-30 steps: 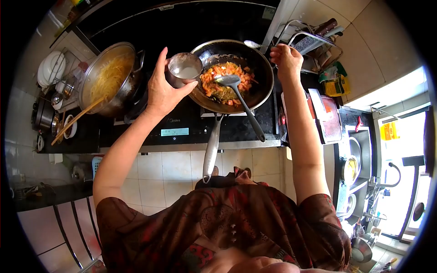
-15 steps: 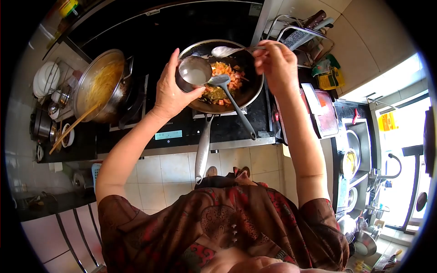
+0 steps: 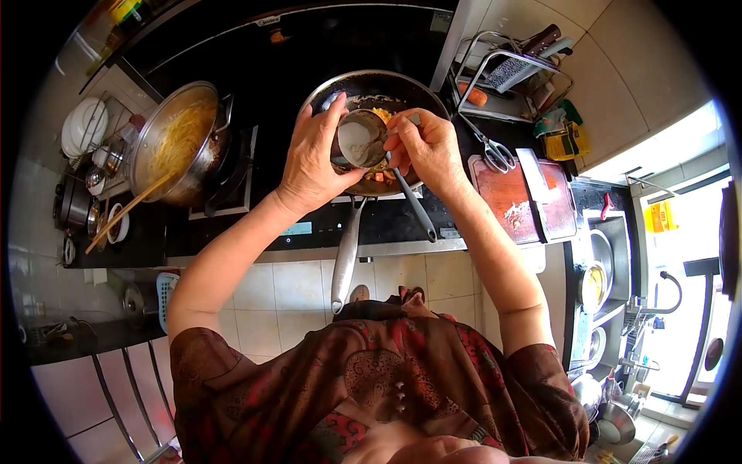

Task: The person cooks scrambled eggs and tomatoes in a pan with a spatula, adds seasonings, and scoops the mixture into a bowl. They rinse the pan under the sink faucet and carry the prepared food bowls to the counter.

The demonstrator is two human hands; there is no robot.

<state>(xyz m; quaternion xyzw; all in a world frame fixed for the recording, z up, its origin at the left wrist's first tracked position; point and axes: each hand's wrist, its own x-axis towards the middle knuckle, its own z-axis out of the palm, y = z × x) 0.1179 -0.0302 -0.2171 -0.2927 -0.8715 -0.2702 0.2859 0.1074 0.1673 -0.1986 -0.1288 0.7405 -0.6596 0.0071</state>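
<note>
My left hand (image 3: 313,158) grips a small metal bowl (image 3: 359,139) with whitish contents, held over the frying pan (image 3: 371,75). My right hand (image 3: 429,147) is closed on a spoon, whose far end is down in the bowl. Below both hands, the pan holds chopped orange-red and yellow food (image 3: 379,176), mostly hidden by the bowl and hands. A grey spatula (image 3: 416,207) leans out over the pan's near rim, beside the long metal pan handle (image 3: 348,259).
On the left stands a pot of noodles (image 3: 179,143) with chopsticks (image 3: 127,213) over its rim. To the right are scissors (image 3: 497,153), a red cutting board (image 3: 495,193) with a knife (image 3: 532,182), and a wire rack (image 3: 502,97). A sink (image 3: 614,232) lies farther right.
My right hand has come down and left, bringing the spoon from over the pan into the bowl. My left hand has shifted slightly right with the bowl. The cutting board and scissors are now uncovered.
</note>
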